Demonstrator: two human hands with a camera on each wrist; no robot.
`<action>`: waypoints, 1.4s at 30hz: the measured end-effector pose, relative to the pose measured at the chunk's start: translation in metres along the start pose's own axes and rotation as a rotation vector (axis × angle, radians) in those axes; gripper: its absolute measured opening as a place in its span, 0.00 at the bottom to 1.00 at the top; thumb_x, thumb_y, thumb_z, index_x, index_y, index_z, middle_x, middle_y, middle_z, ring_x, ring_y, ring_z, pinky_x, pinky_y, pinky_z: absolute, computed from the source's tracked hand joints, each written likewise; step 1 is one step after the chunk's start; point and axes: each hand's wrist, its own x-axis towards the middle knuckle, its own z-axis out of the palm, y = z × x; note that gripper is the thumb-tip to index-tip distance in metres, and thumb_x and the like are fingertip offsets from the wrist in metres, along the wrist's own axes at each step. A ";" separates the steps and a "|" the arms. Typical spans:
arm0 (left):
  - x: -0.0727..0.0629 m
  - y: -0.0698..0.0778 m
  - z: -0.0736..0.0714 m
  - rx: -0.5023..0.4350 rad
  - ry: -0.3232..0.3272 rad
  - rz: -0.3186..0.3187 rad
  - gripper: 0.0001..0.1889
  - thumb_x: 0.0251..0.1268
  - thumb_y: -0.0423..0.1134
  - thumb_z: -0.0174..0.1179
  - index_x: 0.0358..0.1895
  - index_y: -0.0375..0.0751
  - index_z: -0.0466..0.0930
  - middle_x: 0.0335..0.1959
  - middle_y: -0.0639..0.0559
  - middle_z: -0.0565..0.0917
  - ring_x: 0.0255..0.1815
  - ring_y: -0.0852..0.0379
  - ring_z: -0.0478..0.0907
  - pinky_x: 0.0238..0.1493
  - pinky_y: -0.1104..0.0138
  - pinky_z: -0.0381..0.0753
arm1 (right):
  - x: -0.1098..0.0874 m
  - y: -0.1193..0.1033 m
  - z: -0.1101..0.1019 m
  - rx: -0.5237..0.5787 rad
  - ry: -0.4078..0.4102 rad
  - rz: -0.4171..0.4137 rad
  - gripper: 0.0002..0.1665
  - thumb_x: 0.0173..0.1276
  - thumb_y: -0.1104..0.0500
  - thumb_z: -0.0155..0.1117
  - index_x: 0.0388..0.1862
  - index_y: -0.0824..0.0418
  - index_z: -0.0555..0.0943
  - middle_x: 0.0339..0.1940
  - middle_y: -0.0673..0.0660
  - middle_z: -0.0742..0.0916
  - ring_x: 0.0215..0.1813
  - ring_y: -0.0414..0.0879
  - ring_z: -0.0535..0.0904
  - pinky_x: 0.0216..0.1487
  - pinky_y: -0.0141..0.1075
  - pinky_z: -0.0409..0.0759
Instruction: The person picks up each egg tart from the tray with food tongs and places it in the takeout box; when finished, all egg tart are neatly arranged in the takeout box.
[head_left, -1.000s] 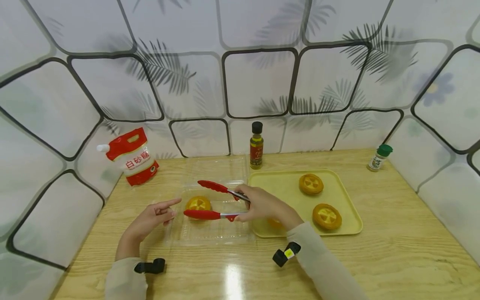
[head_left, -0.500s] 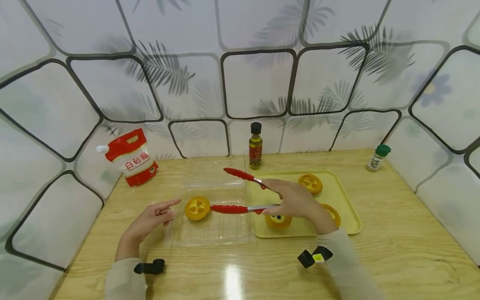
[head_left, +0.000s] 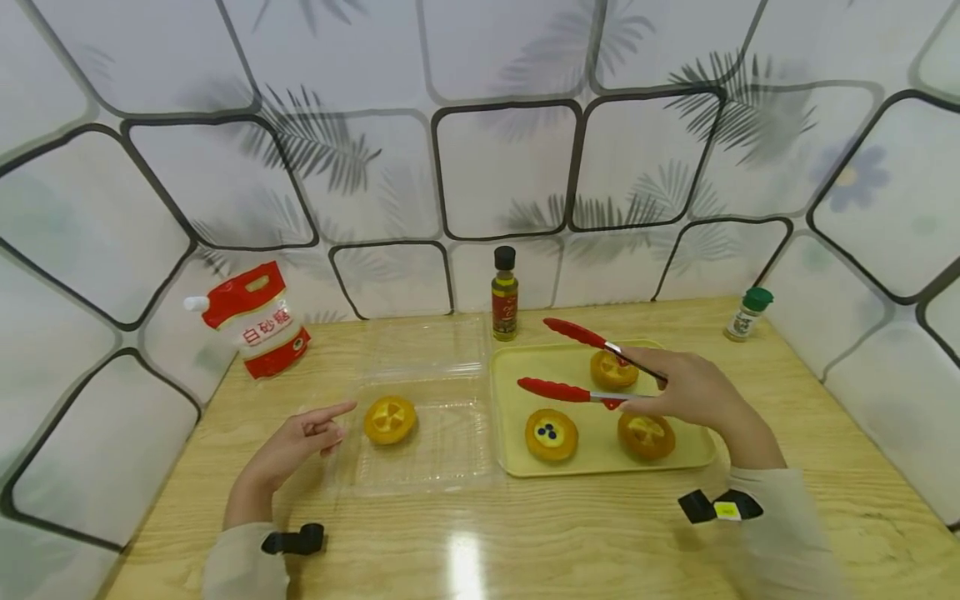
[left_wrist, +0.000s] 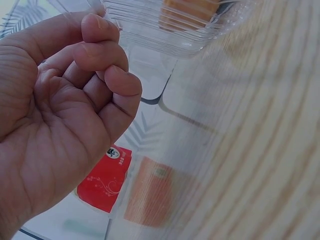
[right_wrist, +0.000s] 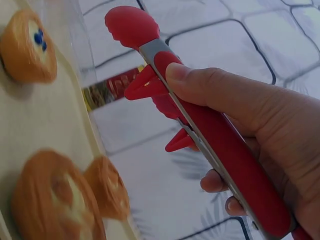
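My right hand (head_left: pixel 697 390) holds red-tipped metal tongs (head_left: pixel 557 390) above a pale yellow tray (head_left: pixel 596 450), their arms spread with nothing between the tips. On the tray lie a tart with blueberries (head_left: pixel 551 448) and two fruit-topped tarts, one nearer the front (head_left: pixel 647 440) and one at the back (head_left: pixel 609 377), partly behind the tongs. Another fruit-topped tart (head_left: pixel 389 419) sits at the left of a clear plastic box (head_left: pixel 457 442). By the box's left edge is my left hand (head_left: pixel 288 450), index finger extended, other fingers loosely curled; whether it touches the box is unclear.
The box's clear lid (head_left: pixel 423 343) lies folded back toward the wall. Behind the tray stands a dark-capped bottle (head_left: pixel 505 300). A red and white sugar pouch (head_left: pixel 262 325) leans at the back left, and a green-capped shaker (head_left: pixel 746 317) stands at the back right.
My right hand has carried the spread tongs rightward from around the tart in the box to over the tray. That tart stays in the box. My left hand has hardly moved.
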 end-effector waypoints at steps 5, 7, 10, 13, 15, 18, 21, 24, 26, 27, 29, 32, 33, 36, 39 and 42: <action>-0.003 0.000 0.001 -0.003 0.000 0.003 0.28 0.70 0.37 0.53 0.69 0.28 0.60 0.21 0.55 0.70 0.25 0.60 0.69 0.35 0.66 0.70 | -0.011 0.018 -0.006 -0.012 0.009 0.031 0.49 0.50 0.34 0.70 0.65 0.60 0.73 0.58 0.66 0.79 0.48 0.59 0.79 0.45 0.54 0.75; -0.003 0.000 0.001 -0.005 -0.003 0.011 0.28 0.71 0.36 0.53 0.69 0.27 0.59 0.21 0.54 0.70 0.25 0.60 0.69 0.35 0.66 0.69 | -0.015 0.025 -0.008 -0.017 0.013 0.040 0.48 0.50 0.34 0.70 0.65 0.60 0.73 0.56 0.67 0.80 0.44 0.57 0.79 0.42 0.51 0.75; -0.003 0.000 0.002 -0.002 0.002 0.010 0.27 0.71 0.36 0.53 0.69 0.28 0.60 0.21 0.54 0.70 0.25 0.60 0.69 0.35 0.66 0.69 | -0.019 0.036 -0.012 -0.015 0.000 0.067 0.48 0.51 0.34 0.70 0.65 0.60 0.73 0.56 0.68 0.80 0.36 0.52 0.77 0.36 0.46 0.73; -0.002 0.001 0.002 0.008 0.008 0.004 0.27 0.71 0.35 0.52 0.69 0.29 0.60 0.21 0.54 0.70 0.24 0.60 0.69 0.35 0.66 0.69 | -0.022 0.046 -0.018 -0.008 -0.023 0.102 0.48 0.52 0.34 0.69 0.66 0.60 0.72 0.56 0.70 0.79 0.30 0.49 0.74 0.32 0.42 0.71; -0.002 0.001 0.003 0.014 0.012 -0.003 0.27 0.71 0.36 0.52 0.69 0.30 0.60 0.21 0.54 0.70 0.25 0.60 0.69 0.36 0.67 0.69 | -0.024 0.054 -0.021 0.000 -0.044 0.122 0.49 0.52 0.34 0.69 0.67 0.60 0.71 0.56 0.72 0.78 0.24 0.45 0.66 0.28 0.39 0.65; -0.001 0.001 0.003 0.009 0.016 -0.012 0.27 0.71 0.36 0.53 0.69 0.30 0.61 0.21 0.54 0.70 0.25 0.61 0.69 0.35 0.66 0.69 | -0.025 0.064 -0.024 -0.013 -0.064 0.126 0.50 0.52 0.34 0.69 0.67 0.61 0.71 0.55 0.73 0.78 0.23 0.44 0.64 0.28 0.38 0.64; -0.002 0.000 0.003 0.010 0.004 -0.001 0.27 0.71 0.36 0.52 0.69 0.29 0.60 0.21 0.54 0.70 0.25 0.60 0.69 0.34 0.66 0.69 | -0.027 0.073 -0.023 -0.035 -0.074 0.122 0.50 0.51 0.34 0.69 0.66 0.63 0.71 0.53 0.73 0.79 0.23 0.44 0.64 0.28 0.38 0.64; -0.002 0.000 0.003 0.001 -0.001 0.005 0.28 0.71 0.36 0.53 0.69 0.29 0.59 0.21 0.54 0.70 0.25 0.60 0.69 0.33 0.65 0.69 | -0.028 0.078 -0.022 -0.052 -0.078 0.122 0.51 0.50 0.33 0.69 0.65 0.64 0.72 0.53 0.73 0.79 0.23 0.44 0.65 0.28 0.38 0.65; -0.003 0.000 0.003 -0.004 -0.002 0.007 0.28 0.71 0.36 0.52 0.69 0.28 0.59 0.21 0.54 0.70 0.25 0.60 0.69 0.33 0.65 0.69 | -0.028 0.081 -0.020 -0.048 -0.080 0.126 0.51 0.50 0.33 0.70 0.65 0.64 0.72 0.51 0.73 0.80 0.21 0.44 0.63 0.26 0.37 0.64; -0.003 0.001 0.003 -0.005 -0.001 0.006 0.28 0.71 0.36 0.52 0.69 0.28 0.59 0.21 0.54 0.70 0.25 0.59 0.68 0.34 0.65 0.69 | -0.027 0.082 -0.019 -0.046 -0.081 0.125 0.51 0.50 0.33 0.70 0.65 0.64 0.72 0.51 0.72 0.81 0.20 0.43 0.62 0.25 0.37 0.63; -0.004 0.001 0.002 -0.007 0.006 0.003 0.28 0.71 0.35 0.52 0.69 0.28 0.59 0.21 0.54 0.70 0.25 0.59 0.69 0.34 0.65 0.69 | -0.027 0.085 -0.018 -0.046 -0.080 0.121 0.51 0.50 0.34 0.70 0.65 0.64 0.72 0.50 0.71 0.81 0.19 0.43 0.61 0.24 0.37 0.62; -0.004 0.001 0.002 -0.006 0.012 -0.003 0.27 0.71 0.35 0.52 0.69 0.28 0.59 0.21 0.54 0.70 0.25 0.59 0.69 0.33 0.66 0.69 | -0.025 0.088 -0.016 -0.040 -0.089 0.118 0.51 0.50 0.34 0.70 0.65 0.64 0.72 0.49 0.70 0.82 0.17 0.42 0.58 0.22 0.37 0.60; -0.005 0.001 0.002 -0.005 0.012 -0.005 0.27 0.71 0.35 0.52 0.69 0.28 0.59 0.21 0.54 0.70 0.25 0.59 0.69 0.33 0.66 0.69 | -0.024 0.089 -0.015 -0.044 -0.093 0.114 0.51 0.50 0.34 0.70 0.65 0.64 0.72 0.50 0.71 0.81 0.18 0.42 0.58 0.22 0.37 0.60; -0.004 0.001 0.001 -0.002 0.011 -0.004 0.27 0.71 0.34 0.52 0.69 0.28 0.59 0.21 0.54 0.70 0.25 0.59 0.69 0.33 0.66 0.69 | -0.022 0.092 -0.014 -0.048 -0.114 0.112 0.51 0.50 0.33 0.69 0.66 0.63 0.71 0.53 0.72 0.80 0.19 0.43 0.59 0.24 0.37 0.61; -0.003 0.000 0.001 0.006 0.012 0.010 0.26 0.71 0.34 0.52 0.69 0.28 0.60 0.21 0.54 0.71 0.25 0.59 0.69 0.33 0.65 0.69 | -0.020 0.094 -0.013 -0.056 -0.132 0.108 0.52 0.50 0.32 0.68 0.66 0.62 0.71 0.55 0.72 0.78 0.21 0.43 0.62 0.25 0.37 0.63; -0.002 0.001 0.001 0.008 0.011 0.018 0.26 0.71 0.34 0.52 0.69 0.28 0.60 0.21 0.54 0.70 0.24 0.60 0.69 0.33 0.66 0.69 | -0.018 0.096 -0.012 -0.060 -0.143 0.107 0.51 0.50 0.32 0.68 0.66 0.62 0.71 0.55 0.72 0.78 0.23 0.43 0.65 0.27 0.37 0.65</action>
